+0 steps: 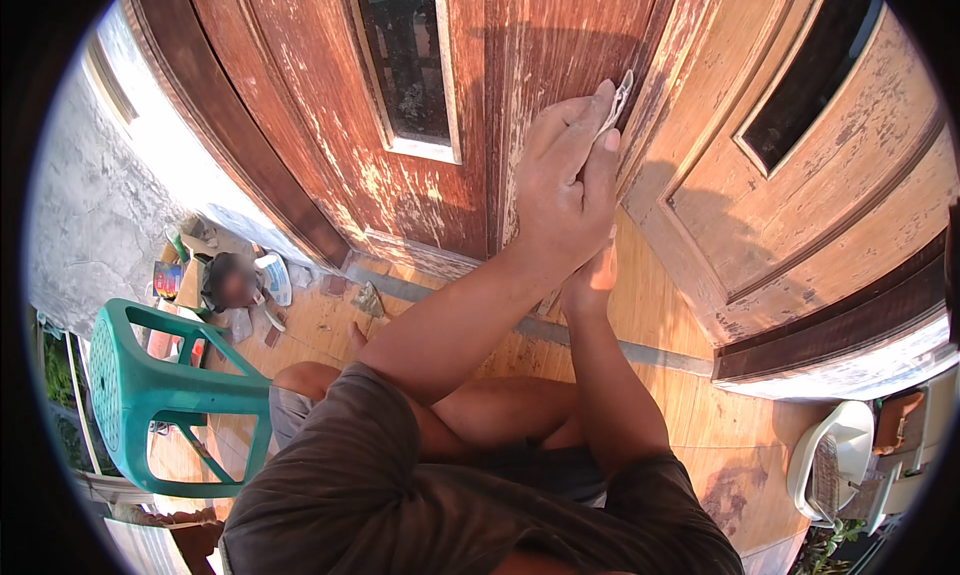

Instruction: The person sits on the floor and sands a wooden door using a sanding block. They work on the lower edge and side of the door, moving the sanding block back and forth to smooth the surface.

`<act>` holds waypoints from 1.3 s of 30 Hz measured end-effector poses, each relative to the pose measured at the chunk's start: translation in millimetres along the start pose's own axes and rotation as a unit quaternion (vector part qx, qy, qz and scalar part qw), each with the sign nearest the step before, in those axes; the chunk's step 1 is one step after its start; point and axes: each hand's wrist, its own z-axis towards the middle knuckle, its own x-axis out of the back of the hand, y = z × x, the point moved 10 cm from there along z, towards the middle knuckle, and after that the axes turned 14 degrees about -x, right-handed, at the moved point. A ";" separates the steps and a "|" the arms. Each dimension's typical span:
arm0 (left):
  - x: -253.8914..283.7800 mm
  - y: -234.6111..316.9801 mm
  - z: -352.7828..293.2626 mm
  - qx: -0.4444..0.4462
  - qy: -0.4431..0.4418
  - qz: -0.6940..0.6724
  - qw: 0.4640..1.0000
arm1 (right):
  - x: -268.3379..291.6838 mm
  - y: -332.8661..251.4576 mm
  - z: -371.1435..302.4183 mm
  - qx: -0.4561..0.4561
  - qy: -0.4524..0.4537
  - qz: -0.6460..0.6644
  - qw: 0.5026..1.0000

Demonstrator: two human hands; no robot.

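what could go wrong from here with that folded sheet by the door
The left hand pinches a small folded sheet near the worn wooden door, so a slip might scrape skin. Stray rubbing might mark the dark pane set in it.

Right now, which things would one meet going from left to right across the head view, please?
Green stool, first dark glass pane, folded sheet in the left hand, second dark glass pane, white basin.

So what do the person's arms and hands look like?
Short, loose, dark grey-brown cloth sleeves end near the elbows. Both forearms are bare. No glove shows on the left hand or the partly hidden right hand.
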 end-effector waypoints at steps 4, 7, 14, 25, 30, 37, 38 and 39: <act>0.4 -3.1 15.1 0.013 0.013 0.004 1.000 | -1.2 0.0 0.0 -0.005 -0.012 0.026 1.000; 1.8 2.1 39.7 -0.047 0.030 0.030 0.998 | 2.5 0.6 0.4 -0.015 0.009 0.020 1.000; 4.4 8.7 59.4 -0.063 0.035 0.036 0.997 | -0.2 -7.5 -3.6 -0.002 0.012 -0.012 1.000; 7.6 3.9 23.2 -0.026 0.046 0.043 0.998 | -0.1 2.4 2.6 -0.009 -0.005 -0.025 1.000; 5.2 3.9 49.7 -0.026 0.043 0.050 0.997 | 6.0 9.2 2.5 -0.035 0.017 -0.016 0.999; 7.5 3.3 34.0 0.001 0.014 0.049 0.999 | 1.7 5.8 2.0 -0.038 0.013 -0.004 0.999; 10.2 5.8 24.8 0.002 0.020 0.037 0.999 | -0.3 3.5 2.2 -0.022 0.005 0.010 1.000; 11.7 13.4 22.5 -0.039 0.035 0.021 0.998 | 0.1 2.7 1.3 -0.012 0.006 0.010 1.000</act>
